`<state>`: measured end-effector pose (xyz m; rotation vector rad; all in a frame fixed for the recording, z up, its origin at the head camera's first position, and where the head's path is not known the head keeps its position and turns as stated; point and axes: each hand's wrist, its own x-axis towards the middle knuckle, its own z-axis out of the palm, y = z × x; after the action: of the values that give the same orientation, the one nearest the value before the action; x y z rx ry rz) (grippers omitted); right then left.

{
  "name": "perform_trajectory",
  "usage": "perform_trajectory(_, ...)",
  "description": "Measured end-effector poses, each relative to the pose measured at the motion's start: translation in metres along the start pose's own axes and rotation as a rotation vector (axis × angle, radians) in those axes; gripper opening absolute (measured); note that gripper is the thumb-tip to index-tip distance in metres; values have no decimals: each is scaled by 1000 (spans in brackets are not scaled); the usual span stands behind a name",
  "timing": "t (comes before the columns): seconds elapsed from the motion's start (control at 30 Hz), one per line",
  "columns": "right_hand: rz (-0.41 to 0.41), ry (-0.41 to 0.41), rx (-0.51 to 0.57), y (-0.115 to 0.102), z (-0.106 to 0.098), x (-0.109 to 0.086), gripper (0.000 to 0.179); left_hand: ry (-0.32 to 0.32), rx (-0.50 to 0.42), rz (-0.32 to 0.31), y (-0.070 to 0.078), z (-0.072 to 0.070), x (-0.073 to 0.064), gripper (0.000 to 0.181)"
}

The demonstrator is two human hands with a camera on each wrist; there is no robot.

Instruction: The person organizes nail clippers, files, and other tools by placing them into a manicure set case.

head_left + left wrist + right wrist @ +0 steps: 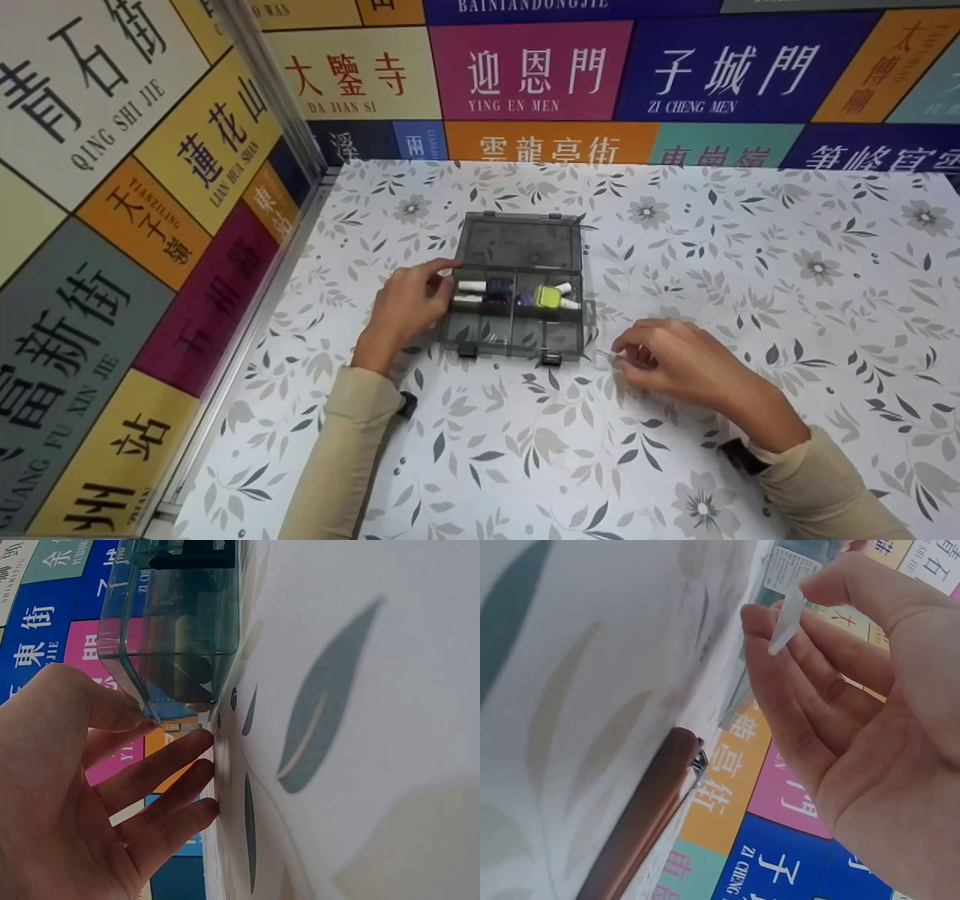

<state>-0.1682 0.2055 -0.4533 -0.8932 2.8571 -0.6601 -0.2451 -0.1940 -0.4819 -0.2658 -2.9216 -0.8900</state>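
A smoky clear plastic divided box (480, 335) lies on the table with its lid (523, 244) swung back. Dark purple nail polish bottles (498, 291) with white caps lie in a left compartment. To their right are a yellow-green bottle (548, 297) and a purple one (527, 298). My left hand (405, 307) touches the box's left side, its lower fingers fairly straight in the left wrist view. Right of the box, my right hand (679, 367) pinches a small translucent plastic piece (786, 621) between thumb and fingers, just above the table.
The table (750, 300) has a white leaf-patterned cover. Signboard walls (532, 71) stand behind it and to the left, with a metal frame post (289, 97) at the corner. In the right wrist view, a brown elongated object (641, 814) of unclear kind shows at lower left.
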Motion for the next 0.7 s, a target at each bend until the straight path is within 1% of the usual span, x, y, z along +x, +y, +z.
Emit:
perform_trajectory(0.13, -38, 63, -34, -4, -2, 2, 16, 2, 2, -4, 0, 0, 1, 38)
perform_trajectory(0.33, -103, 167, -68, -13, 0, 8, 18, -2, 0, -10, 0, 1, 1, 38)
perform_trajectory(0.47, -147, 195, -73, -20, 3, 14, 19, -7, 0, -10, 1, 0, 0, 38)
perform_trajectory(0.7, -195, 227, -76, -31, 9, 29, 19, -2, -2, 5, 1, 0, 1, 37)
